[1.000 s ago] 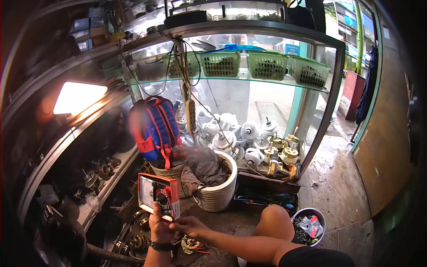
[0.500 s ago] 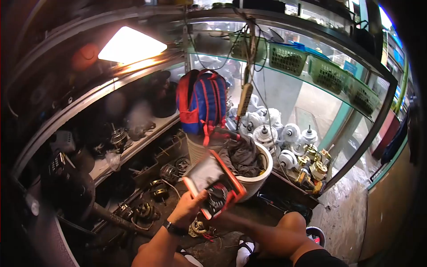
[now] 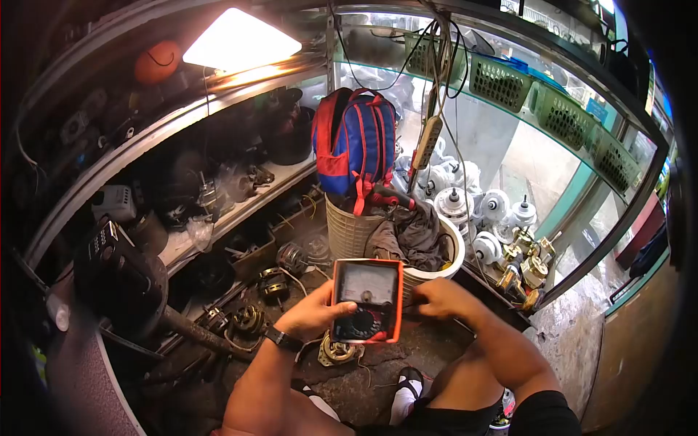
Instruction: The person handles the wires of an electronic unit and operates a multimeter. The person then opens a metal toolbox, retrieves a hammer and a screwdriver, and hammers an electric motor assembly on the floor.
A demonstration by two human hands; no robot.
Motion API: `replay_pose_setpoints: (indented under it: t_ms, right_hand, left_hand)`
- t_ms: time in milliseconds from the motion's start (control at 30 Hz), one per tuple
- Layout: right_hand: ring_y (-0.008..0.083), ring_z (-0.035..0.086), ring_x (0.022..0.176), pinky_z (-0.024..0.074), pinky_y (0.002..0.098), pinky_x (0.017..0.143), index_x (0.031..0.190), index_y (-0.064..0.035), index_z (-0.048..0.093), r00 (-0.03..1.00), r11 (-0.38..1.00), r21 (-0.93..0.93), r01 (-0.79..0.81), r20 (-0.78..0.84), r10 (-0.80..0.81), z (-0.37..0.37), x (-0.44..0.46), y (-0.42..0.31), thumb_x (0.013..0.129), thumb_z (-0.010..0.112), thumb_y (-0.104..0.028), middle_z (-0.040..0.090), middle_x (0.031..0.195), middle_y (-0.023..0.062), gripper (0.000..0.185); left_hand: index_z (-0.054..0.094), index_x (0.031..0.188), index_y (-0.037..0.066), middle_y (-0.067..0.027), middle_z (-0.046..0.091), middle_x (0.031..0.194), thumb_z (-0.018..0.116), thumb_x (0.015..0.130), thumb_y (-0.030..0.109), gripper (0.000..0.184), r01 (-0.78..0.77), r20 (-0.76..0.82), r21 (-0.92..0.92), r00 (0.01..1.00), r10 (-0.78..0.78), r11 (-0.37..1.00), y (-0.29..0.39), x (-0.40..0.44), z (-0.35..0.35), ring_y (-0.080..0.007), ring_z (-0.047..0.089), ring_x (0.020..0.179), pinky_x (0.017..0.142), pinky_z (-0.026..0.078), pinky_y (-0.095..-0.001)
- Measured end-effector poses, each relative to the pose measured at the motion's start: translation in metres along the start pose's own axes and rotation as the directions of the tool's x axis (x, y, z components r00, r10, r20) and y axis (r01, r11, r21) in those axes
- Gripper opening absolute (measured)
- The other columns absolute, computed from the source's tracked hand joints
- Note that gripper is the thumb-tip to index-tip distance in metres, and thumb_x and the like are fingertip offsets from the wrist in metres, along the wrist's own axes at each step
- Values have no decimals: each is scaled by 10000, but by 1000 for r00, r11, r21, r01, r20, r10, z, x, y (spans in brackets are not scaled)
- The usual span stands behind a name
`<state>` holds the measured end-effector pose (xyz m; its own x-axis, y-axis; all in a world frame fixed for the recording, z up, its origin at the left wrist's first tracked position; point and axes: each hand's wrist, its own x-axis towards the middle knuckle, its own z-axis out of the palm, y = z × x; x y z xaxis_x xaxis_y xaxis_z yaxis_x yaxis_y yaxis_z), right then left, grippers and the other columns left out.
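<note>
My left hand [image 3: 314, 314] grips the left side of a red-edged box holding a black analog multimeter [image 3: 367, 301], its thumb lying over the front. The meter's pale dial faces up and its round selector is below. Just right of the box is my right hand [image 3: 436, 298], its fingers curled near the base of a white bucket [image 3: 456, 254]; whether they pinch anything is too small to tell. Grey cloth [image 3: 411, 243] fills the bucket. Under the box, a motor part with a copper winding [image 3: 338, 352] lies on the floor.
A blue and red backpack [image 3: 358, 142] rests on a ribbed bin [image 3: 347, 231]. White motor parts [image 3: 454, 203] and a yellow drill [image 3: 515, 285] are at the right. Several motors [image 3: 273, 283] lie at the left, near a pipe [image 3: 196, 333]. A lamp [image 3: 241, 42] shines above.
The view has swung left. The boxed meter has turned from tilted to nearly upright in my left hand. My right hand has moved away from the box, to its right.
</note>
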<state>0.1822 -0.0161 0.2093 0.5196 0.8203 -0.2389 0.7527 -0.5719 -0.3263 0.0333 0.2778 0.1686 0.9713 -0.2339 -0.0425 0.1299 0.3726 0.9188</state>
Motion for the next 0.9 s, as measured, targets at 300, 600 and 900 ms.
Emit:
replay_pose_setpoints:
  t_ms: [300,600,900]
  right_hand:
    - [240,654,946,456,396,879,964,-175,674,878,722,-639,264,-151,-455,-61,-42,-73,831,698,-210,632,942,22,139]
    - [265,650,1012,521,377,893,1089,-49,648,829,785,272,557,-122,-546,-60,42,-33,934,657,-49,645,1041,106,155]
    - [162,612,1127,497,365,991,1284,-66,607,954,226,973,51,20,-298,110,89,-7,993,649,-195,668,1207,37,322]
  left_hand:
    - [476,1503,24,-61,650,1330,755,960,249,651,123,-27,389,992,-122,913,5,7,-10,-135,576,1209,1068,454,-326]
    - [480,1529,71,-53,636,1386,781,939,320,708,210,356,540,820,-448,815,10,6,20,-118,544,1232,1071,442,-306]
    - [567,1404,-40,-39,670,1297,855,854,162,653,140,292,185,937,-190,973,13,-8,10,-122,587,1193,1080,447,-311]
